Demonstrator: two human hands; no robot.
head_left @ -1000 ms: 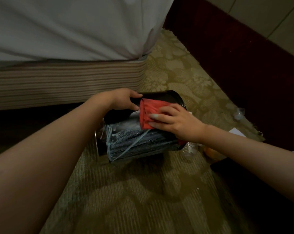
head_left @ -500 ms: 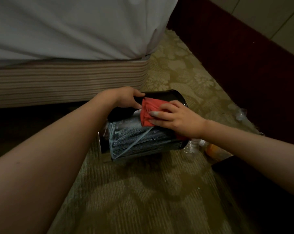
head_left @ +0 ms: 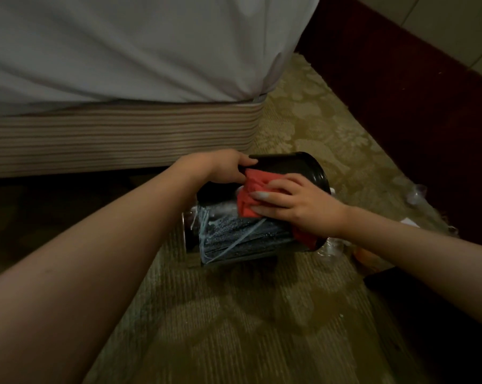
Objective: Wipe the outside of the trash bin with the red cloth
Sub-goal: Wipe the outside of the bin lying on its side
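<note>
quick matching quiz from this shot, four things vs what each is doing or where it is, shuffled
1 left hand
2 right hand
3 red cloth
4 trash bin

a on the carpet by the bed
b presses the cloth flat
c grips the bin's edge
d under the right hand, on the bin

Pairs: 1-c, 2-b, 3-d, 4-a

The room was dim and warm-toned; the white bed sheet (head_left: 123, 45) was the brightest area. Soft arm shadows fell across the carpet (head_left: 234, 314) near the trash bin (head_left: 289, 164), whose black rim carried a faint sheen. The bed's edge bowed with wide-angle distortion, and the near left forearm (head_left: 68, 286) looked soft.
</note>
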